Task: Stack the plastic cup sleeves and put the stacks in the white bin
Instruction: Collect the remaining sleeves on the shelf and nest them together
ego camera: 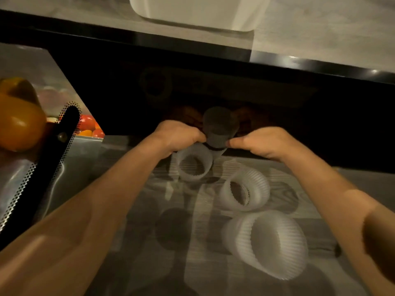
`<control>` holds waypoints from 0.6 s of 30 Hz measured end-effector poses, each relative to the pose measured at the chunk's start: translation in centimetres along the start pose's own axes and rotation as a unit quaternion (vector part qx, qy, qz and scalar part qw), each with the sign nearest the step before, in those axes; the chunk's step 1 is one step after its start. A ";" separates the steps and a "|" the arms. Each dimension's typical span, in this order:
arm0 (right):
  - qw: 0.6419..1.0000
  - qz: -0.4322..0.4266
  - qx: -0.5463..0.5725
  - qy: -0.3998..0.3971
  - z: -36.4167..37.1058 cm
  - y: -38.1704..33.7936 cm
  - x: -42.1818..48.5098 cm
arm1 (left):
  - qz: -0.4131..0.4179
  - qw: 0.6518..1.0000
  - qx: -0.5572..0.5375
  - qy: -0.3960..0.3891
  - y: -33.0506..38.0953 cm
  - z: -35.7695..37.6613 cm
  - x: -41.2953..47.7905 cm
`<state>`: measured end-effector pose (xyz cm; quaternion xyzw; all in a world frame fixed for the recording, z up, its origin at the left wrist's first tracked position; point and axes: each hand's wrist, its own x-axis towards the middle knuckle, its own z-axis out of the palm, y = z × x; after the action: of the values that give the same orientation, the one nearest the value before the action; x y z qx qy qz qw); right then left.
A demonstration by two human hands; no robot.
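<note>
Both hands hold one translucent ribbed cup sleeve [195, 163] at the far edge of the wooden table, against a dark reflective panel. My left hand [178, 135] grips its left side and my right hand [263, 142] grips its right side; the fingertips are hidden behind it. Its far end looks dark, perhaps a second sleeve or a reflection; I cannot tell which. Two more ribbed sleeves lie on their sides on the table: one in the middle [245, 191], a larger-looking one nearer me [267, 242]. The white bin [198, 11] stands beyond the dark panel at the top.
A black perforated metal bar [42, 167] slants across the left. Behind it sit a yellow pepper [19, 120] and red tomatoes [89, 124]. The wooden table [149, 242] spreads under my forearms.
</note>
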<state>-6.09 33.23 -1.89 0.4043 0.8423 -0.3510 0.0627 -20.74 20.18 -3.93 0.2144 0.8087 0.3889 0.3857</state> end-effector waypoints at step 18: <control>0.996 -0.082 -0.036 0.017 1.1 -4.6 4.4 | -0.006 0.974 -0.119 0.193 -2.1 -3.5 2.4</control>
<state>-12.53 33.34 -1.87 0.3378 0.8853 -0.3177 0.0340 -25.09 18.86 -5.27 0.0824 0.8170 0.5143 0.2474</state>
